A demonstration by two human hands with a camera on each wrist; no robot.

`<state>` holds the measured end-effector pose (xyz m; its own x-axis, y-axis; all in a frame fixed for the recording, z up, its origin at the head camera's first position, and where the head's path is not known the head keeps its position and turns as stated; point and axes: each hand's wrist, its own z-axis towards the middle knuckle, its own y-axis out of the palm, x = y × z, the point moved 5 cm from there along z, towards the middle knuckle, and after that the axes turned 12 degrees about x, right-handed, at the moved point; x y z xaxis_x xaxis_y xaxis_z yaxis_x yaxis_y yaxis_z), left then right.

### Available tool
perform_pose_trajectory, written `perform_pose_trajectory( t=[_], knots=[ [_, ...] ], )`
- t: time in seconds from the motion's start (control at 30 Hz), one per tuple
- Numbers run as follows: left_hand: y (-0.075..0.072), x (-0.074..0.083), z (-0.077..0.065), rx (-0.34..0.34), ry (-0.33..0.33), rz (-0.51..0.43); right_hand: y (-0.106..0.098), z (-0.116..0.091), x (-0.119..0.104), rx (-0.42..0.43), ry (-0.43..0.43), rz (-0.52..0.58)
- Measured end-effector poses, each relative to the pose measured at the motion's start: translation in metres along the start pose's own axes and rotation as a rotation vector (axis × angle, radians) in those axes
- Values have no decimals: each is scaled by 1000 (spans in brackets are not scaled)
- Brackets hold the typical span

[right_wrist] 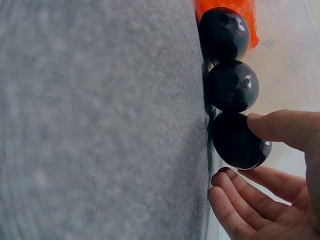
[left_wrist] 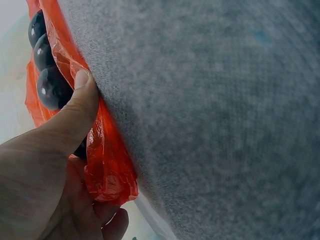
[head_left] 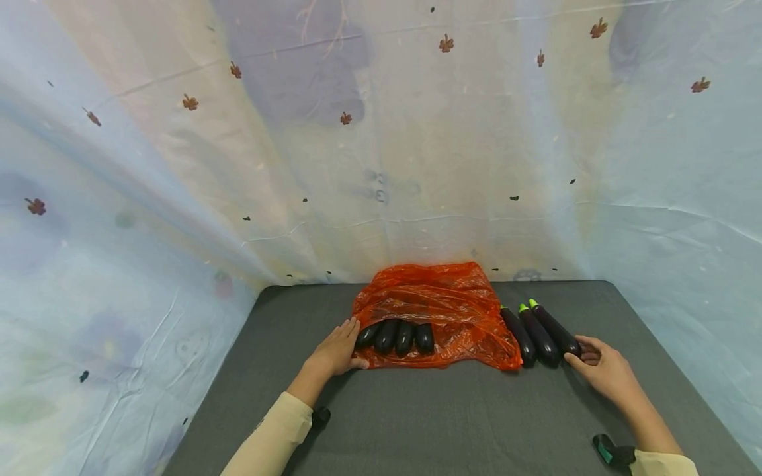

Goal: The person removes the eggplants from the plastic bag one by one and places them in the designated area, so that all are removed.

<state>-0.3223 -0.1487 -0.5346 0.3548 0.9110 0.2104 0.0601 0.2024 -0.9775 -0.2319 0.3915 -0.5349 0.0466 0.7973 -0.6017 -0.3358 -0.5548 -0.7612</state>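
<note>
An orange-red plastic bag (head_left: 440,291) lies on the table, its near side gaping. Several dark eggplants (head_left: 387,336) sit side by side in that mouth, rounded ends toward me. My left hand (head_left: 335,348) holds the bag's left edge; in the left wrist view the thumb (left_wrist: 80,107) presses the rim and the other fingers are partly hidden behind the bag. To the right of the bag lie three eggplants with green stem ends. The outermost eggplant (head_left: 555,327) is pinched at its near end by my right hand (head_left: 607,371), thumb on one side and fingers on the other.
A dark grey cloth-covered table (head_left: 452,416) extends toward me from the bag. Pale patterned sheeting (head_left: 405,165) hangs behind the table and along its sides. Dark straps (head_left: 613,455) sit at both wrists.
</note>
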Motion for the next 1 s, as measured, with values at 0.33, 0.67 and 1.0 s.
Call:
perform_pose_trajectory(
  t=[0.33,0.67,1.0],
  knots=[
    [1,-1,1,-2,1,2,-7,-1,-6,5,-31,-7],
    [0,-1,0,-1,-3,-4,-13,-4,-16,138,-106,-21],
    [-1,1,-1,4,0,-9,-16,-8,-42,170,-133,12]
  ],
)
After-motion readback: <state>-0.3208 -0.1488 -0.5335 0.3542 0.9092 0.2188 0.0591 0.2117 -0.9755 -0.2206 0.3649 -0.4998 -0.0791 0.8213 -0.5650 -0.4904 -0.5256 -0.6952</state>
